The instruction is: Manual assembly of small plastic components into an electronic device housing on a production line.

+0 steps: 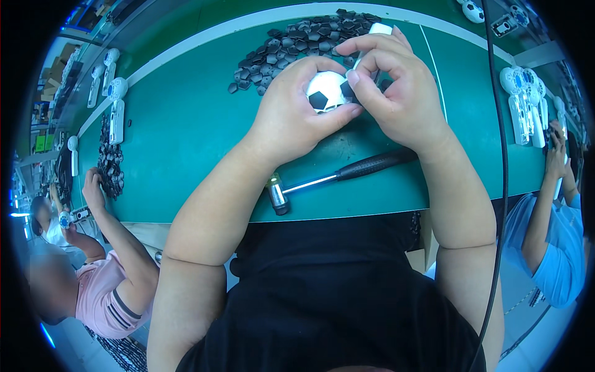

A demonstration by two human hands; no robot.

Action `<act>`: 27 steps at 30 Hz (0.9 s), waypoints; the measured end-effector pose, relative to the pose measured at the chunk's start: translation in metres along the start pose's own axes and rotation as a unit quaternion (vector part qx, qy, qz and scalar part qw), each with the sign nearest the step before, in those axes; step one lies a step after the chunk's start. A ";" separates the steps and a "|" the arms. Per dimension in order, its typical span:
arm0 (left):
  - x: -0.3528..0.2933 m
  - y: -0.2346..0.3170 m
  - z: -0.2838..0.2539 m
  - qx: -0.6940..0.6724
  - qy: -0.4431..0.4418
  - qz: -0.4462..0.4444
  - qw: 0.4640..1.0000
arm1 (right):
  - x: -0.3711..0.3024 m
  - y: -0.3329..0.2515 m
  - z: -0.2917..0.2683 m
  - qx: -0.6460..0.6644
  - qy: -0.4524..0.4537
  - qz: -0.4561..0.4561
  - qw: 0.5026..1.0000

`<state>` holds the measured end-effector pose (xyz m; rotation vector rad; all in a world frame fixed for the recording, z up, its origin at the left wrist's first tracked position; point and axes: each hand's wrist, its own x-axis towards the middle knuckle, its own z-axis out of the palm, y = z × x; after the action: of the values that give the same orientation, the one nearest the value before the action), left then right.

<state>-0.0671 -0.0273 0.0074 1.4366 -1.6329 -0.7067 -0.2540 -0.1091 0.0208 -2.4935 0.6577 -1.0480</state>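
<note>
Alignment first: steady white ball (329,83) in gripping left hand (290,106), level black pentagon (346,91) by curled right hand (400,93) (grip unclear), leaving spare pentagons (304,38) near far edge of table (186,136).

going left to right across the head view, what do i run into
White round-headed devices, left hand, black-and-white rounded piece, right hand, black cable, cluster of similar white devices.

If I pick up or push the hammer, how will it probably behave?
The hammer is probably stiff, since its straight shaft shines like metal. It may feel heaviest at the head, which is thicker than the shaft. Pushed, it would likely slide or swivel rather than roll, because the head sticks out crosswise.
</note>
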 end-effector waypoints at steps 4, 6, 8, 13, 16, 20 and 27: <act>0.000 -0.002 0.001 0.059 0.028 0.032 0.997 | 0.000 0.001 -0.001 -0.011 0.008 0.007 1.000; 0.001 -0.002 0.001 0.075 0.037 0.050 0.995 | 0.000 0.001 -0.001 -0.019 0.012 0.002 1.000; 0.001 -0.003 0.001 0.077 0.039 0.054 0.995 | 0.000 0.001 -0.001 -0.037 0.019 -0.008 0.999; 0.001 -0.002 0.003 0.075 0.047 0.059 0.994 | 0.001 0.000 -0.002 -0.008 0.008 0.007 1.000; 0.001 -0.002 0.002 0.069 0.056 0.056 0.994 | -0.001 0.000 0.000 -0.036 0.049 -0.007 0.998; 0.001 -0.003 0.001 0.067 0.079 0.058 0.993 | 0.001 -0.010 0.001 -0.006 0.072 0.022 0.997; 0.001 -0.006 0.004 0.081 0.111 0.067 0.988 | -0.001 -0.011 0.009 -0.055 0.087 -0.011 0.995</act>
<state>-0.0670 -0.0301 0.0007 1.4467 -1.6223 -0.3309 -0.2448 -0.0979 0.0192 -2.5272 0.7588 -1.2817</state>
